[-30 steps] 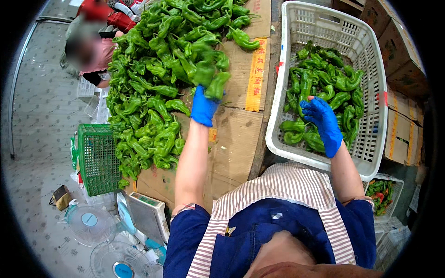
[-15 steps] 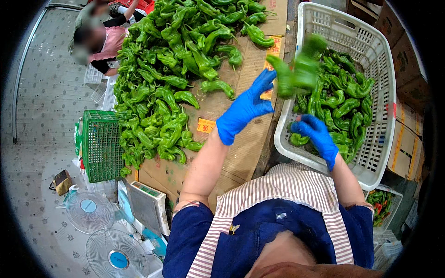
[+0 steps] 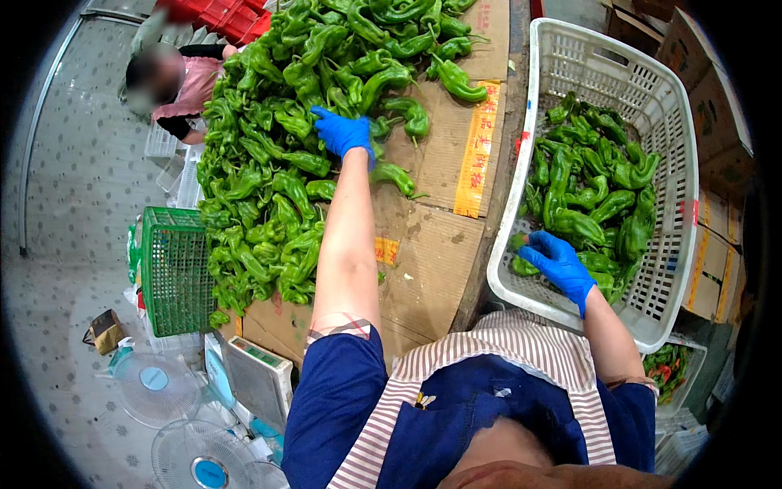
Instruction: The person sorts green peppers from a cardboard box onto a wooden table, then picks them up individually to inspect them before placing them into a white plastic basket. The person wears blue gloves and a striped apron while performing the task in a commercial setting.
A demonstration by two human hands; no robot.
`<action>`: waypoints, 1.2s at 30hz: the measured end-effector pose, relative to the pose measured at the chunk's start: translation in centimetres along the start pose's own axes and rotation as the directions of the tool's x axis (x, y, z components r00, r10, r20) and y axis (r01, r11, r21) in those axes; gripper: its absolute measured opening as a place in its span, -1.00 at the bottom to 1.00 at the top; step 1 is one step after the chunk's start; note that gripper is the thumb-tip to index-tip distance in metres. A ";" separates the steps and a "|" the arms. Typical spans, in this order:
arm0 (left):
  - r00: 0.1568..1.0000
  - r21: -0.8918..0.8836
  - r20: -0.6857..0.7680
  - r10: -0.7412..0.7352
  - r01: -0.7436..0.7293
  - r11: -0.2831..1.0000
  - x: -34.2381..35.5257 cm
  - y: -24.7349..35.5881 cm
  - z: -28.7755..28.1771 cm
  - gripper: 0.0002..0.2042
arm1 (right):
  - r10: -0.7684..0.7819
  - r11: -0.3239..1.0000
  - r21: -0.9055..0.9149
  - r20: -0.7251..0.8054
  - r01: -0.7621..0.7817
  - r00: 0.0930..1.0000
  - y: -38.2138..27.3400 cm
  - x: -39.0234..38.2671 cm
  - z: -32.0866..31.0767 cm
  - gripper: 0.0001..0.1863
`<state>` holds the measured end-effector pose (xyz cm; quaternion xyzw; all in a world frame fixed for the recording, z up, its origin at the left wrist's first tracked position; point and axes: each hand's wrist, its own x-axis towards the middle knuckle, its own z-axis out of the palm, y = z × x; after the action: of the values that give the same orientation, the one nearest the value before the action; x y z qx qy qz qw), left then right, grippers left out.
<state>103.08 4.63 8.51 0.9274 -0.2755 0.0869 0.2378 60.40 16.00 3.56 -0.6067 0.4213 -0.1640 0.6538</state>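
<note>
A large heap of green peppers (image 3: 277,138) is spread over the cardboard-covered table. My left hand (image 3: 344,134), in a blue glove, reaches onto the heap's right side with its fingers apart, touching the peppers there. At right, a white plastic crate (image 3: 509,277) holds more green peppers (image 3: 599,191). Over the crate's near left corner is my gloved right hand (image 3: 560,262), its fingers loosely bent and apart. A green pepper (image 3: 524,266) lies just beside those fingertips. What lies under my right palm is hidden.
A green basket (image 3: 175,273), a scale (image 3: 259,379) and two fans (image 3: 204,464) stand at left. Cardboard boxes (image 3: 717,253) line the crate's right side. Another person (image 3: 191,85) in a pink apron is at the far left. A smaller crate (image 3: 684,375) holds red and green peppers.
My left hand has moved left from near the crate to the heap. The peppers blurred in mid-air over the crate's edge are gone from there. My right hand has dropped slightly.
</note>
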 end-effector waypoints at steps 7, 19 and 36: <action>0.962 -0.791 0.158 0.222 -0.011 0.611 0.0 -5.3 -1.7 -0.12 | -0.012 0.996 0.093 0.033 0.009 0.999 0.2 -0.1 -0.2 -0.58; 0.972 0.269 0.047 0.232 -0.236 0.934 -2.2 0.0 0.4 0.13 | 0.007 0.997 0.071 -0.003 -0.006 1.000 1.5 0.5 0.2 -0.55; 0.653 -0.744 0.449 0.610 0.651 -0.149 -8.0 -5.5 -13.0 -0.43 | -0.203 0.873 0.447 -0.038 0.198 0.979 -7.8 3.1 3.2 -0.53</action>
<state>99.04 18.77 15.39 0.3277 -0.2842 -0.5556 0.7093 66.90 14.20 9.44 -0.4810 0.3039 -0.3203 0.7574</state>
